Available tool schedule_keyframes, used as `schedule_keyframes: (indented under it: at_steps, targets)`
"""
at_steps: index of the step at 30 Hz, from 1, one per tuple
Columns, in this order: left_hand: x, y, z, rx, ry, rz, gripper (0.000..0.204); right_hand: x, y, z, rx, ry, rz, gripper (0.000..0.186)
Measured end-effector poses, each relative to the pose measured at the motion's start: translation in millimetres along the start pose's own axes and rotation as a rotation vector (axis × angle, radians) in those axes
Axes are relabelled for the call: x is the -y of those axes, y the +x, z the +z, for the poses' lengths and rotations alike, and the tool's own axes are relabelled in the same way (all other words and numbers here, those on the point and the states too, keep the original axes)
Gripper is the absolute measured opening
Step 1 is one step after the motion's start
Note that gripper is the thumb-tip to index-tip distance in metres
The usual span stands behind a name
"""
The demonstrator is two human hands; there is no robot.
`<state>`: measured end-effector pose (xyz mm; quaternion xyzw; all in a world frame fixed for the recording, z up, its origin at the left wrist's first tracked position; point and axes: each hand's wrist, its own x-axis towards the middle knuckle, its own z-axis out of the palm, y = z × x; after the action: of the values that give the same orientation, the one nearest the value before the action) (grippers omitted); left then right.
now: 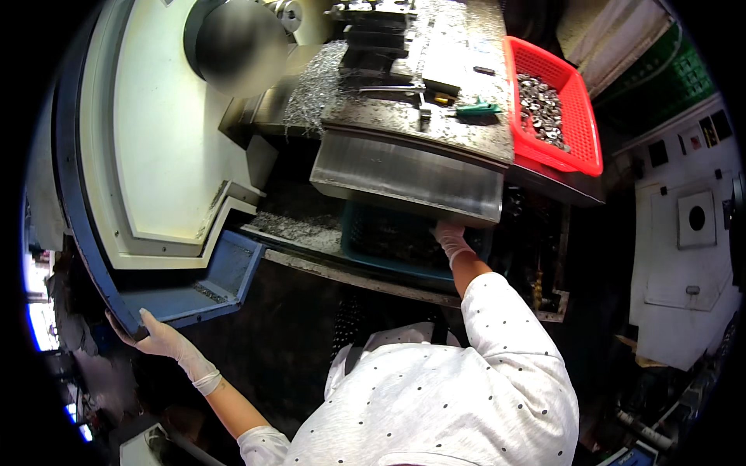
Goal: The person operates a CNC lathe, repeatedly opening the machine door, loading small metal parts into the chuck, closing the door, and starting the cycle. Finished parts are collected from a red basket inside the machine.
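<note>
The hands wear pale gloves: at lower left the left hand (162, 339) grips the corner of a blue panel (167, 301), angular and scuffed, with metal chips lying in its recess. Right of centre, the right hand (449, 236) reaches beneath a steel ledge (408, 175), grey, streaked and dully shiny; its fingertips are hidden, so I cannot tell its grip. Just beside it, a dark teal basket (400, 266) sits shadowed under the ledge.
</note>
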<state>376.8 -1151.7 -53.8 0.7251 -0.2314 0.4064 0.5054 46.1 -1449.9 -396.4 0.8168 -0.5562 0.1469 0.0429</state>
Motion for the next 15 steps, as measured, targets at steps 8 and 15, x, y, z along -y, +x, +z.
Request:
schedule_keyframes:
  at_steps: [8, 15]
  targets:
    - [-4, -6, -5, -0.009, 0.028, -0.076, 0.05, 5, 2, -72, 0.659, 1.15, 0.531, 0.023]
    - [-4, -9, 1, -0.021, -0.058, -0.129, 0.051, 200, 60, -210, 1.231, 1.947, 0.138, 0.019]
